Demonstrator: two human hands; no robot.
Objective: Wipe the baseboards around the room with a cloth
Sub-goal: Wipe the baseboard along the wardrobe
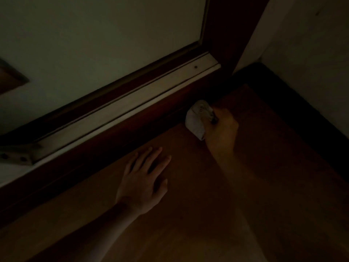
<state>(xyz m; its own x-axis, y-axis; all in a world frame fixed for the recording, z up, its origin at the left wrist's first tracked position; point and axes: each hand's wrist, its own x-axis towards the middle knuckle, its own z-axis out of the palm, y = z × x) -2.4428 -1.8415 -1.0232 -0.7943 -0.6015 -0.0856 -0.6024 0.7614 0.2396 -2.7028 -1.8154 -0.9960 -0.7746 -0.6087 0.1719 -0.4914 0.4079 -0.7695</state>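
Observation:
The scene is very dim. A dark wooden baseboard strip (117, 129) runs diagonally under a pale door, from lower left up to the corner at upper right. My right hand (221, 127) is closed around a bunched pale cloth (198, 118) and presses it against the strip near the corner. My left hand (143, 178) lies flat on the wooden floor (264, 167) with fingers spread, holding nothing, a little in front of the strip.
A pale metal threshold rail (132, 103) lies above the dark strip, with a bolted bracket (17, 156) at the left. A dark door frame post (230, 35) stands in the corner. Another dark baseboard (294, 108) runs along the pale right wall.

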